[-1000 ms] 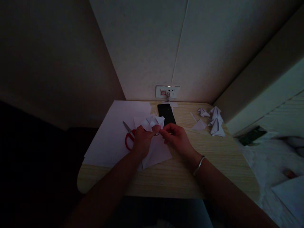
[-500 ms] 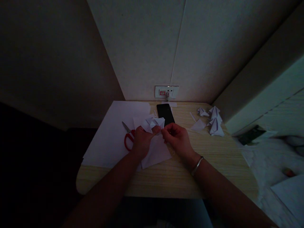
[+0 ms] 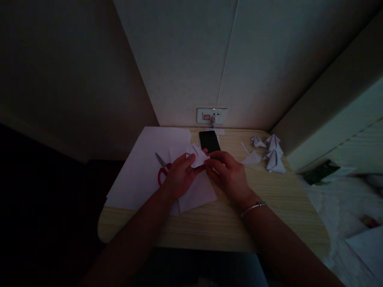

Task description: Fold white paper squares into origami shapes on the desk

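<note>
A small folded piece of white paper (image 3: 198,156) is held between both hands above the middle of the table. My left hand (image 3: 181,175) grips its left side, thumb on top and fingers beneath. My right hand (image 3: 229,172) pinches its right corner, with the fingertips covering that edge. Below the hands lie loose white sheets (image 3: 197,195). Scissors with red handles (image 3: 162,170) rest beside my left hand on a stack of white paper (image 3: 136,175), blades pointing away; part of the handles is hidden. Just behind the folded paper is a black phone (image 3: 210,140).
Several folded paper shapes (image 3: 273,153) stand at the table's right, near paper scraps (image 3: 252,158). A wall socket (image 3: 212,116) with a plug sits above the wooden table (image 3: 269,207). To the right is a pale surface holding a green packet (image 3: 321,173).
The folded paper has been turned over and now shows a flatter face. My left thumb has shifted on top of it, and my right fingers have moved further onto its right edge.
</note>
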`<action>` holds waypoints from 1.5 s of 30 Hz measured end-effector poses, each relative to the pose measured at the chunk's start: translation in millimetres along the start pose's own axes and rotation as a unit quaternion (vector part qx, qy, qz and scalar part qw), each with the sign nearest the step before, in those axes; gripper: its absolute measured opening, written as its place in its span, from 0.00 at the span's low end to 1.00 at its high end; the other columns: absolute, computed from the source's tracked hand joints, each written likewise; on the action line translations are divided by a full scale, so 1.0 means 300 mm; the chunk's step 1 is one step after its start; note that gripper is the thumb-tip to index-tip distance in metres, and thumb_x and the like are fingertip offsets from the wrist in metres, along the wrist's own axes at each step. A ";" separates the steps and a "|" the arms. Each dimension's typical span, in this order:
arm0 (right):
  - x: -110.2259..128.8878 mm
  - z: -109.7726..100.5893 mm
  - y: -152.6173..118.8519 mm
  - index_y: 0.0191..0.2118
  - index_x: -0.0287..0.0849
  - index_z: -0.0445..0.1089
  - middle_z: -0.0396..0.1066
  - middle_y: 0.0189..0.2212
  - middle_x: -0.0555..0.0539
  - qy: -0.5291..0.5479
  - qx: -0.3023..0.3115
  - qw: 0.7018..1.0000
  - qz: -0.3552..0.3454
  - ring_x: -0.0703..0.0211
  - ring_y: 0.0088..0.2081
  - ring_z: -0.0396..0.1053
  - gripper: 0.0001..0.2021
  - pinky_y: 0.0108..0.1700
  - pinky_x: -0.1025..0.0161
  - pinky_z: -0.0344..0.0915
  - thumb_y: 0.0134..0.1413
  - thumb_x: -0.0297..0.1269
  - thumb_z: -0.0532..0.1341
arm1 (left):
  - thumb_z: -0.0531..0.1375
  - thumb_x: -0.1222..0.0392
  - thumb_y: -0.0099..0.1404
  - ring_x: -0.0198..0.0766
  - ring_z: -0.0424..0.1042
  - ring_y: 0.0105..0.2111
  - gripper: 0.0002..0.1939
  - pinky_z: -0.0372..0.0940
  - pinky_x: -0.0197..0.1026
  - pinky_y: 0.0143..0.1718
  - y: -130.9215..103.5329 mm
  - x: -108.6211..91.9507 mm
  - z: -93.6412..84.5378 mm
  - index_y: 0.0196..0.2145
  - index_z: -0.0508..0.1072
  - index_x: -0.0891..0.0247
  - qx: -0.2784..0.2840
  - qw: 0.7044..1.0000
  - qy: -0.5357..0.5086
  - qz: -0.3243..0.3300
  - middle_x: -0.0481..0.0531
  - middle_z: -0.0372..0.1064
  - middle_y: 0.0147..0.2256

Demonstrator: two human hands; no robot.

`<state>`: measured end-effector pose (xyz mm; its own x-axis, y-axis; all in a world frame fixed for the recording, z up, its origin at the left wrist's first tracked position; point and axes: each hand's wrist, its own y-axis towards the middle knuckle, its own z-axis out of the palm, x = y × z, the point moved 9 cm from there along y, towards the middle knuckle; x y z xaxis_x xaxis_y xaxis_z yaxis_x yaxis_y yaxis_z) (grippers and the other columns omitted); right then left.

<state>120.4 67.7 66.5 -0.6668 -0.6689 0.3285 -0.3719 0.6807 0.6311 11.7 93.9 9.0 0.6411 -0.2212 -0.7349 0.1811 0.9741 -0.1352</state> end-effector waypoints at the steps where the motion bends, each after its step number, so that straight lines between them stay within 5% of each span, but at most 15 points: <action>1: 0.004 0.003 0.000 0.42 0.47 0.72 0.68 0.45 0.42 0.008 0.005 1.000 -0.003 0.56 0.40 0.69 0.08 0.39 0.59 0.70 0.58 0.35 0.57 | 0.62 0.61 0.56 0.44 0.72 0.45 0.11 0.67 0.46 0.48 0.002 -0.006 -0.005 0.38 0.74 0.66 -0.005 1.000 0.005 0.005 0.58 0.74 0.43; 12: -0.003 0.028 0.002 0.45 0.48 0.71 0.66 0.37 0.46 0.142 0.025 0.989 -0.003 0.63 0.35 0.69 0.10 0.35 0.65 0.70 0.58 0.36 0.58 | 0.64 0.57 0.53 0.42 0.74 0.37 0.11 0.69 0.44 0.40 0.013 -0.026 -0.033 0.33 0.75 0.66 -0.017 0.998 0.052 0.007 0.56 0.76 0.35; 17: 0.011 0.032 -0.002 0.47 0.48 0.70 0.68 0.42 0.45 0.152 0.033 0.987 -0.030 0.61 0.40 0.70 0.12 0.37 0.65 0.70 0.59 0.32 0.57 | 0.65 0.55 0.53 0.36 0.72 0.30 0.11 0.69 0.41 0.37 0.014 -0.037 -0.038 0.28 0.73 0.67 -0.042 0.995 0.077 0.040 0.51 0.73 0.27; 20: 0.007 0.021 0.001 0.45 0.47 0.71 0.70 0.40 0.46 0.164 0.010 0.986 -0.023 0.62 0.36 0.70 0.11 0.32 0.67 0.70 0.58 0.32 0.57 | 0.64 0.53 0.54 0.35 0.71 0.30 0.15 0.70 0.41 0.35 0.016 -0.044 -0.017 0.36 0.72 0.66 -0.005 0.993 0.102 0.056 0.50 0.71 0.29; 24: -0.037 -0.015 0.006 0.41 0.45 0.72 0.70 0.35 0.47 0.213 -0.066 0.974 0.041 0.65 0.29 0.67 0.08 0.26 0.68 0.67 0.56 0.32 0.60 | 0.69 0.60 0.48 0.32 0.71 0.31 0.32 0.70 0.37 0.34 0.006 -0.095 -0.004 0.51 0.64 0.54 0.024 0.972 0.169 0.164 0.46 0.70 0.34; 28: -0.065 -0.021 0.004 0.41 0.46 0.71 0.68 0.36 0.48 0.249 -0.092 0.961 0.074 0.67 0.27 0.66 0.08 0.25 0.68 0.64 0.53 0.32 0.62 | 0.66 0.62 0.52 0.27 0.67 0.25 0.11 0.63 0.30 0.27 -0.020 -0.121 -0.002 0.35 0.73 0.60 0.017 0.909 0.321 0.266 0.45 0.67 0.27; 34: -0.061 -0.026 0.002 0.38 0.46 0.71 0.68 0.32 0.49 0.248 -0.098 0.961 0.071 0.67 0.26 0.65 0.07 0.24 0.68 0.63 0.53 0.30 0.62 | 0.65 0.62 0.54 0.25 0.64 0.23 0.07 0.59 0.28 0.22 -0.060 -0.149 0.006 0.34 0.76 0.60 -0.014 0.846 0.410 0.341 0.46 0.67 0.29; 39: -0.048 -0.034 0.000 0.37 0.46 0.72 0.69 0.32 0.49 0.264 -0.104 0.957 0.067 0.66 0.27 0.66 0.06 0.24 0.68 0.63 0.52 0.30 0.63 | 0.65 0.62 0.54 0.28 0.68 0.26 0.06 0.62 0.28 0.24 -0.085 -0.165 0.013 0.32 0.77 0.61 -0.030 0.832 0.401 0.382 0.48 0.69 0.29; 45: -0.043 -0.039 -0.002 0.37 0.46 0.72 0.69 0.31 0.49 0.257 -0.112 0.958 0.061 0.65 0.29 0.67 0.06 0.26 0.67 0.64 0.52 0.30 0.62 | 0.65 0.62 0.55 0.30 0.72 0.29 0.10 0.67 0.30 0.28 -0.070 -0.131 0.006 0.37 0.76 0.59 -0.003 0.851 0.391 0.350 0.49 0.70 0.34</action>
<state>136.7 72.4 70.0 -0.2696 -0.6857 0.6761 -0.1248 0.7211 0.6815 -15.9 82.1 41.9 -0.1033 0.5106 -0.8536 -0.0456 0.8548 0.5169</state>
